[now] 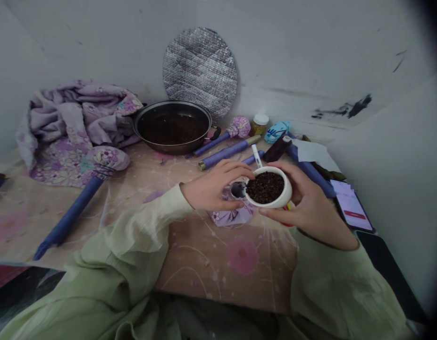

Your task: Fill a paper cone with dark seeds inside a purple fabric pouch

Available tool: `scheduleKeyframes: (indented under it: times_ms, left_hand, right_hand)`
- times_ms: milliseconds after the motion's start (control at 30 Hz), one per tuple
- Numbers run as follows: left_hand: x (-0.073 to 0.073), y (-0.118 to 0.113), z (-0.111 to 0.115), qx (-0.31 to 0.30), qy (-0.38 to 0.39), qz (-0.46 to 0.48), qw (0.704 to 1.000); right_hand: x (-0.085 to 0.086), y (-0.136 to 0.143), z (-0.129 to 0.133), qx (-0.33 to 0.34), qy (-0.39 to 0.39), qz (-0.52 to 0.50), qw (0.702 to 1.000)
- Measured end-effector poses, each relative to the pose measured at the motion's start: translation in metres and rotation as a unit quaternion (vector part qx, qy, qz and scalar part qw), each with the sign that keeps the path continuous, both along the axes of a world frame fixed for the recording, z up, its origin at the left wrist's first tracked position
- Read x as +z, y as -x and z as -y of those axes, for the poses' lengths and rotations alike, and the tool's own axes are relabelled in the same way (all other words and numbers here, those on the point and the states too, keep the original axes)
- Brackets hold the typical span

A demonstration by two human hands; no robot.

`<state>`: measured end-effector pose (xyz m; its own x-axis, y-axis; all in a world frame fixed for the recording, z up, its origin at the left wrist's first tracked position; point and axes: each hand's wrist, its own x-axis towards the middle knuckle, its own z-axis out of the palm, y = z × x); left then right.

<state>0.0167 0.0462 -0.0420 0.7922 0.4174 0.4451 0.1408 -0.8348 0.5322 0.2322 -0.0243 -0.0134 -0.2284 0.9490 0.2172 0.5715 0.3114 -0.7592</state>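
Observation:
A white bowl [288, 189] full of dark, crumbly material [265, 188] is tilted slightly over the table. My right hand [310, 208] grips its right side, thumb and fingers around the wall. At the bowl's left rim is my left hand [220, 185], fingers bent around a small dark, shiny object [238, 189] that touches the rim; what it is I cannot make out. Beneath the hands lies a piece of purple floral cloth [232, 217]. A white marker-like stick [256, 156] shows just behind the bowl.
Behind on the left stand a dark pan [174, 148] and bunched purple cloth [66, 118]. Blue-wrapped sticks [75, 212] lie about, some with cloth heads. A silvery round mat [200, 71] leans on the wall near a lidded jar [259, 125]. A lit phone [351, 205] lies right.

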Motion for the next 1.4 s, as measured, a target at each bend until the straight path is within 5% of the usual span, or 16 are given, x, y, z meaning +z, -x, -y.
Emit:
scheduleKeyframes:
  times_ms: [1400]
  left_hand:
    - [0.0062, 0.0042, -0.0015, 0.001, -0.002, -0.011, 1.0]
  right_hand:
    - [-0.0037, 0.0029, -0.0014, 0.016, -0.001, -0.005, 1.0]
